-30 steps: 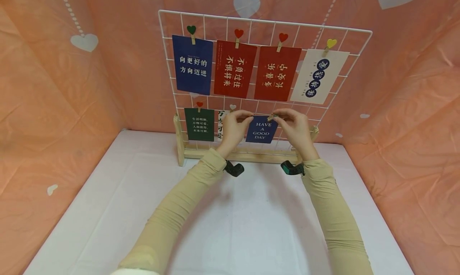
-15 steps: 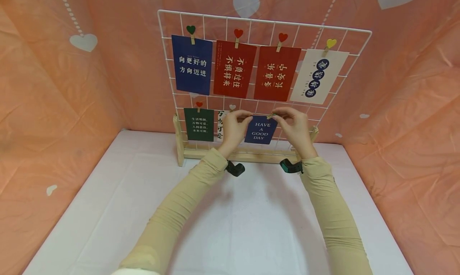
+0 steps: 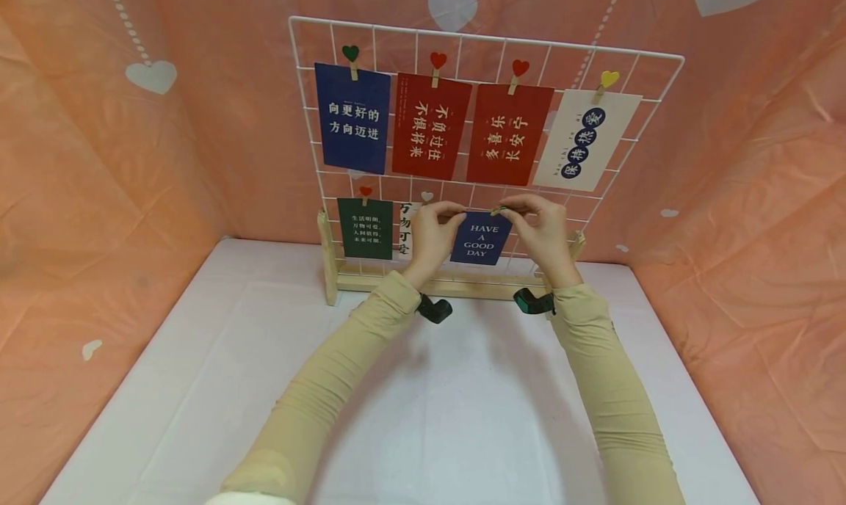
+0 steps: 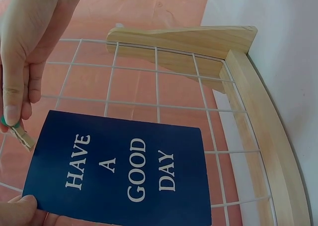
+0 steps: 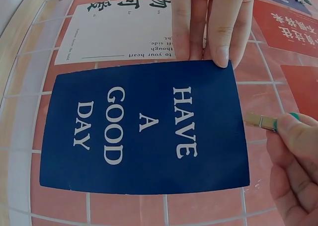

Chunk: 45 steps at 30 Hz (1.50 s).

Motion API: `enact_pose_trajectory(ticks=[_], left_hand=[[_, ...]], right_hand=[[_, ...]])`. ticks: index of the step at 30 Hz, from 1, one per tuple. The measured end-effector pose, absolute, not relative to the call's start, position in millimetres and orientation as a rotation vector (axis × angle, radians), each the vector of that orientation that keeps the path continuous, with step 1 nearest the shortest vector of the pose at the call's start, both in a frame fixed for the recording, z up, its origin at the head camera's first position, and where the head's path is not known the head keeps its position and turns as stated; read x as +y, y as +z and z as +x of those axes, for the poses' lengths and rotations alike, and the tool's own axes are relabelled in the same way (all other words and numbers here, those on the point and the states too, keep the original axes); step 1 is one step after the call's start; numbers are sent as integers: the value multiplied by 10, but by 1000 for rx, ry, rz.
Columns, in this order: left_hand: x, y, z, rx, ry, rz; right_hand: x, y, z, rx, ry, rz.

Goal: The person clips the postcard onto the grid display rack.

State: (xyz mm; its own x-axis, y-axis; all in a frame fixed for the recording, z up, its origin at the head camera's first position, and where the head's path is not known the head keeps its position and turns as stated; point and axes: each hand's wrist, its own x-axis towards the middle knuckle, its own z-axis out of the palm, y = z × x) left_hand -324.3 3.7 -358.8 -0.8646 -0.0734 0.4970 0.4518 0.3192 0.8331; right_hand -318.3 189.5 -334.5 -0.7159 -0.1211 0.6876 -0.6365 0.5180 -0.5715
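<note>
A dark blue card (image 3: 481, 238) lettered "HAVE A GOOD DAY" stands against the lower part of the white wire grid (image 3: 473, 194). My left hand (image 3: 432, 239) pinches its upper left corner between thumb and fingers. At the card's top edge, my right hand (image 3: 543, 235) pinches a small wooden clothespin (image 5: 261, 121) by its green end. In the right wrist view the clothespin's tip meets that edge; whether it bites the card or a wire I cannot tell. Behind the left hand, a white card (image 5: 119, 32) is partly covered.
Clipped along the grid's top are a blue card (image 3: 353, 120), two red cards (image 3: 432, 127) and a white card (image 3: 588, 142). A green card (image 3: 366, 229) hangs lower left. The grid stands in a wooden base (image 3: 370, 282) on a white table (image 3: 429, 402), before a pink cloth.
My right hand and the clothespin have shifted slightly up and to the left along the card's top edge. The left hand keeps its pinch on the card, nearly still.
</note>
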Motion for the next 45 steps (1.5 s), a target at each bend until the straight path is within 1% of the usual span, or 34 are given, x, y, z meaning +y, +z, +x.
enact_pose_trajectory(ticks=[20, 45], left_hand=[[68, -3578, -3250, -2172, -1512, -306], [56, -3575, -3249, -2146, -1500, -346]], right_hand=[[1844, -3354, -3261, -2198, 1053, 645], [1763, -3269, -3320, -2327, 956, 598]])
